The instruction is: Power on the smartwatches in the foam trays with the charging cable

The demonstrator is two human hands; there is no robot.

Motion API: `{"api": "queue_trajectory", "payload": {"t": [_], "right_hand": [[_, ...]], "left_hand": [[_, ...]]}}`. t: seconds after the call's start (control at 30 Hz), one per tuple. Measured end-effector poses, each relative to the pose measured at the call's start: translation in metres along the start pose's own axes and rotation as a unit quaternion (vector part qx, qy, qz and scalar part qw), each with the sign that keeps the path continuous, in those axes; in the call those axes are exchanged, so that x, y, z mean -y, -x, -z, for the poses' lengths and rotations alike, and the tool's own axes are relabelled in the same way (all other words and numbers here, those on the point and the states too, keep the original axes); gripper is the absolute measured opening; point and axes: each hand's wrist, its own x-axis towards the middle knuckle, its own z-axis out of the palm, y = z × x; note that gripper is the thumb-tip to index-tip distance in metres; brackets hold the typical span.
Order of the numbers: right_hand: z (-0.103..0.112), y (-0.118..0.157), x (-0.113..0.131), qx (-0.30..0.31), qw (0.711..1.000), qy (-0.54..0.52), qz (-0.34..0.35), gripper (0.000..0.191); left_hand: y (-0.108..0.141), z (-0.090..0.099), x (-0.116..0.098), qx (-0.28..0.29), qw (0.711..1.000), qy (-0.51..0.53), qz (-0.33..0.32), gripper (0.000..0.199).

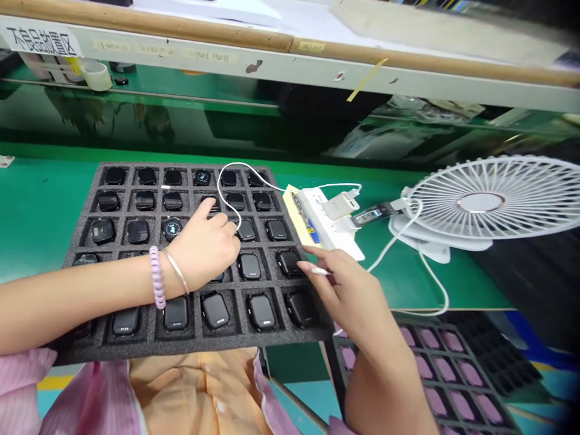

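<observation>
Perhaps the white cable [244, 164], looping across the foam tray [290, 338] to the left hand [206, 248], could snag and drag watches [261, 311] from their slots, and the tray, which seems to jut past the table [471, 293], could tip if pressed in front. The left hand points a forefinger at a watch in the second row from the back, other fingers curled, any grip hidden; whether the right hand [351, 284], at the tray's right edge, pinches anything I cannot tell. Watches sit singly in slots, while a lower tray [434, 352] holds purple pieces [444, 370].
</observation>
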Motion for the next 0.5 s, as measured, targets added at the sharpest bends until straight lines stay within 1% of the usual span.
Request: {"api": "queue_trajectory", "payload": {"t": [0.07,0.13,0.2,0.27,0.33,0.37,0.43,0.5], "right_hand": [[0.004,0.003,-0.006,0.000,0.999,-0.034,-0.016,0.031],[0.007,0.005,-0.010,-0.004,0.998,-0.060,-0.025,0.024],[0.006,0.005,-0.010,-0.004,0.998,-0.069,-0.009,0.022],[0.003,0.002,-0.005,-0.009,0.997,-0.071,0.022,0.018],[0.001,-0.002,0.002,-0.025,0.996,-0.066,0.053,0.013],[0.001,-0.003,0.005,-0.039,0.995,-0.062,0.063,0.014],[0.003,-0.005,0.008,-0.064,0.994,-0.053,0.067,0.021],[0.007,-0.005,0.003,-0.077,0.995,-0.039,0.051,0.026]], "left_hand": [[0.005,0.001,0.003,-0.020,0.999,-0.033,0.020,0.020],[0.017,0.005,0.009,-0.011,0.996,-0.074,0.045,0.022],[0.029,0.010,0.013,0.026,0.993,-0.099,0.051,0.026],[0.035,0.015,0.014,0.066,0.992,-0.099,0.039,0.028],[0.036,0.019,0.013,0.092,0.991,-0.091,0.024,0.029],[0.035,0.020,0.012,0.102,0.991,-0.089,0.019,0.029],[0.031,0.020,0.010,0.106,0.990,-0.086,0.016,0.027],[0.024,0.019,0.007,0.094,0.992,-0.078,0.017,0.024]]}}
